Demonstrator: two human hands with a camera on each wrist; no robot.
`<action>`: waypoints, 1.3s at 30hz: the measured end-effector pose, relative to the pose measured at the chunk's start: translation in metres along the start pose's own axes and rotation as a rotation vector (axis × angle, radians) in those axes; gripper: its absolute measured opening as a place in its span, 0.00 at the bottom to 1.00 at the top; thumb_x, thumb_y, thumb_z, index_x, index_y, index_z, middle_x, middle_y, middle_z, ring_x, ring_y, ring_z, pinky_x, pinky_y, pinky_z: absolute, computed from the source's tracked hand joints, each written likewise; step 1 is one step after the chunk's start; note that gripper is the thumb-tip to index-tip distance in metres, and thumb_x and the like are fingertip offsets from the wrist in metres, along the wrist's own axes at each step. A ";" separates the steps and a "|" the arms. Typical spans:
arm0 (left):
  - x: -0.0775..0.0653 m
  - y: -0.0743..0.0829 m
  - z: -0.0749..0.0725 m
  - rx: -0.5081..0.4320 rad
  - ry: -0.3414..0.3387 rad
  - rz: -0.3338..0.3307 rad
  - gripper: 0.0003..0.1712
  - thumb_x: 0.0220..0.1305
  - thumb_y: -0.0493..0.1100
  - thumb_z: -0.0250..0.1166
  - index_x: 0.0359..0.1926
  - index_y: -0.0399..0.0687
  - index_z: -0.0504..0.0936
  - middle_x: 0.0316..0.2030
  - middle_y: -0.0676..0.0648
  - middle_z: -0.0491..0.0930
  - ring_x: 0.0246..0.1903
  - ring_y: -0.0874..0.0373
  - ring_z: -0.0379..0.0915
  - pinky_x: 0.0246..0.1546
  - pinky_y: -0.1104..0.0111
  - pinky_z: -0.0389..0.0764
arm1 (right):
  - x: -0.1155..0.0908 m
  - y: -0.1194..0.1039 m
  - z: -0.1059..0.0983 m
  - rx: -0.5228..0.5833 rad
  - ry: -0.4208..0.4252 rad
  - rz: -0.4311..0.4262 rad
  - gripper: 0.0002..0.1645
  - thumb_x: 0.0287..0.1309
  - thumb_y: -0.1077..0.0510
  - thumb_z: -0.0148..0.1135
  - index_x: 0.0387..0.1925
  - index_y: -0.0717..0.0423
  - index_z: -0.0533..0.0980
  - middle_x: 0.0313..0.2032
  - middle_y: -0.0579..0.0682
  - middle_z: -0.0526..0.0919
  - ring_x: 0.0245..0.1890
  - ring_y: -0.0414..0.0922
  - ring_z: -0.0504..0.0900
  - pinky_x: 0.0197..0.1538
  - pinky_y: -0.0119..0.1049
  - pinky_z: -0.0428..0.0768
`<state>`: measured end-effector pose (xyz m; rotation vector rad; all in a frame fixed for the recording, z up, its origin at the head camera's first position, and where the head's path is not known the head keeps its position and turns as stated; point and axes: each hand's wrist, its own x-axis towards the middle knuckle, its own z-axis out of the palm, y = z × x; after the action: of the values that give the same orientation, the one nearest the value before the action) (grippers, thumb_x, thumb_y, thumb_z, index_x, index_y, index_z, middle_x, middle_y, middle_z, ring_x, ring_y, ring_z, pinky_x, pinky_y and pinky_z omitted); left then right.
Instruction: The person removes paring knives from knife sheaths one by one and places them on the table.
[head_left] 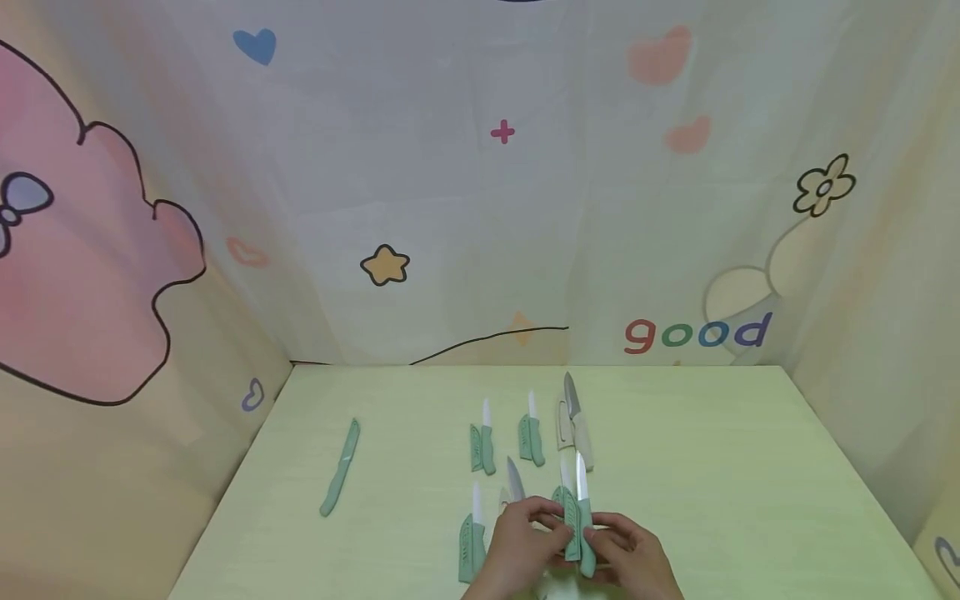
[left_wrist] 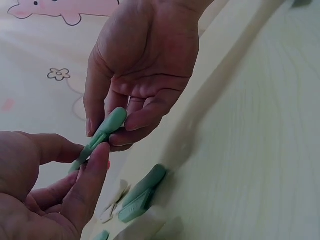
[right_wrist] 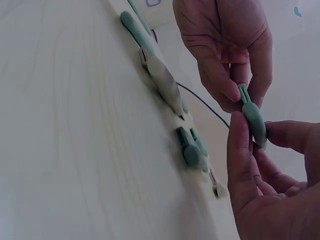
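My left hand (head_left: 523,537) pinches a green knife sheath (head_left: 572,529) between thumb and fingers. Close beside it, my right hand (head_left: 633,554) pinches the green handle of a small knife (head_left: 586,542), whose white blade points away from me. Sheath and knife stand side by side above the table, the blade outside the sheath. In the right wrist view the rounded handle end (right_wrist: 256,125) is between my right thumb and fingers. Just beyond the held pair lies another green knife, its white blade (head_left: 566,471) showing and its lower part hidden.
Green knives (head_left: 487,450) (head_left: 536,442) with sheaths alongside lie on the pale table (head_left: 750,483). A beige knife (head_left: 581,433) lies at the back. Another grey blade (head_left: 515,477) is partly behind my left hand. One sheathed green knife (head_left: 341,471) is far left. Printed curtains surround the table.
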<state>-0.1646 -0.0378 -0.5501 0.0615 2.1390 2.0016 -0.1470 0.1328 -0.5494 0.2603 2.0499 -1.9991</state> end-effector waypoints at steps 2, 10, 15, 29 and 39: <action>0.000 0.001 0.006 0.023 0.005 0.001 0.09 0.55 0.35 0.68 0.39 0.44 0.83 0.27 0.51 0.81 0.18 0.56 0.78 0.21 0.69 0.84 | -0.001 0.001 -0.004 -0.012 0.024 0.003 0.28 0.61 0.53 0.64 0.56 0.69 0.72 0.40 0.57 0.86 0.37 0.52 0.83 0.34 0.43 0.87; 0.008 0.002 0.027 0.165 0.027 0.032 0.10 0.53 0.36 0.69 0.39 0.46 0.84 0.22 0.56 0.81 0.13 0.59 0.76 0.15 0.74 0.77 | -0.001 0.007 -0.025 -0.074 0.109 0.011 0.27 0.59 0.54 0.66 0.54 0.68 0.75 0.39 0.58 0.87 0.36 0.51 0.83 0.32 0.40 0.86; 0.017 0.001 0.039 0.369 0.075 0.110 0.13 0.49 0.37 0.68 0.40 0.43 0.85 0.18 0.61 0.79 0.15 0.68 0.71 0.19 0.76 0.76 | 0.001 0.010 -0.033 -0.149 0.152 0.011 0.24 0.58 0.54 0.67 0.51 0.66 0.78 0.38 0.57 0.87 0.35 0.49 0.83 0.32 0.38 0.86; 0.028 0.001 0.060 0.729 0.097 0.120 0.13 0.45 0.40 0.71 0.36 0.42 0.86 0.26 0.54 0.85 0.34 0.62 0.77 0.34 0.68 0.83 | 0.009 0.013 -0.047 -0.443 0.204 0.005 0.27 0.56 0.46 0.68 0.48 0.63 0.81 0.33 0.53 0.87 0.27 0.43 0.80 0.28 0.35 0.80; 0.034 0.003 0.072 0.822 0.097 0.038 0.08 0.46 0.40 0.70 0.20 0.48 0.78 0.17 0.53 0.72 0.18 0.60 0.63 0.16 0.69 0.70 | 0.013 0.006 -0.047 -0.589 0.197 -0.025 0.23 0.56 0.50 0.67 0.47 0.63 0.82 0.34 0.53 0.87 0.30 0.41 0.80 0.32 0.37 0.81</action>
<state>-0.1845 0.0392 -0.5557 0.1307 2.8784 1.0248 -0.1605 0.1790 -0.5580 0.3147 2.6584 -1.3329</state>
